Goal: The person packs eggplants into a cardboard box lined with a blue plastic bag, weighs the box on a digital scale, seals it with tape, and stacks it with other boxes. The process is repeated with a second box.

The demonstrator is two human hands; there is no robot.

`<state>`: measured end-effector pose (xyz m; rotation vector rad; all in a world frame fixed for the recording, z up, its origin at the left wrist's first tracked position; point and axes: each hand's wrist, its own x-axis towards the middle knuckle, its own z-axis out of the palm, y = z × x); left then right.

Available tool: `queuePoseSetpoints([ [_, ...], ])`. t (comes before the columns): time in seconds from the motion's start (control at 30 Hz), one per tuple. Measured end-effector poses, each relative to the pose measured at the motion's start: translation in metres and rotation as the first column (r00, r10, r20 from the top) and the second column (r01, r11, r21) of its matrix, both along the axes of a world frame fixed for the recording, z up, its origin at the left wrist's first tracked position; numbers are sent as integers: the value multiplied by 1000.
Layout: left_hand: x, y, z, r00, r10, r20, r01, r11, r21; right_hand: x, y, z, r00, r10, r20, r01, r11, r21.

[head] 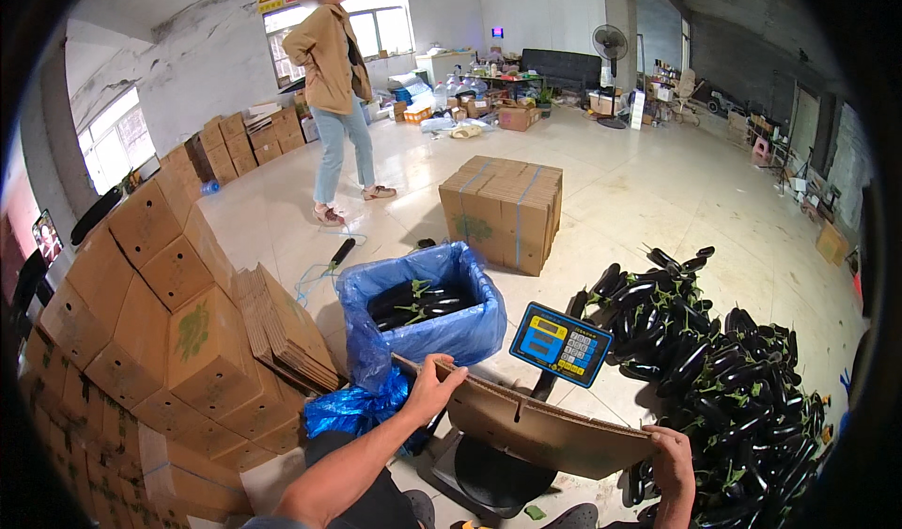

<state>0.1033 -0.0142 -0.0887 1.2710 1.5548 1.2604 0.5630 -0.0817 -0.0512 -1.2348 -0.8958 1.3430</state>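
A folded flat cardboard box [550, 427] spans between my two hands above a floor scale. My left hand [433, 388] grips its upper edge at the left, and my right hand [669, 451] holds its far right corner. Under the cardboard shows the scale's dark round platform [493, 476]; its keypad display [561, 344] stands just beyond. Past my left hand sits an open box lined with a blue plastic bag [423, 346], with dark eggplants [423, 303] inside. A crumpled blue bag [352, 409] lies near my left forearm.
A large eggplant pile [719, 388] covers the floor at right. Ahead stands a strapped bundle of flattened cartons [493, 212]. Stacked cardboard boxes [204, 339] and leaning flat cartons [282, 324] line the left. A person [338, 92] stands beyond, near a single eggplant [343, 253].
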Motion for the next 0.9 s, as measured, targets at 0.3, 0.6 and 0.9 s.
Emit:
queuePoseSetpoints([
  [0.3,-2,-10,8,987,-98,125,89,993,79,2,7,-13,998,-68,-10,68,998,4],
  [0.6,24,-24,26,929,-322,185,312,947,82,-38,10,-6,997,17,-76,-12,998,63],
  [0.9,31,-15,31,921,-272,278,277,961,21,-65,-4,-11,985,53,164,-59,998,27],
])
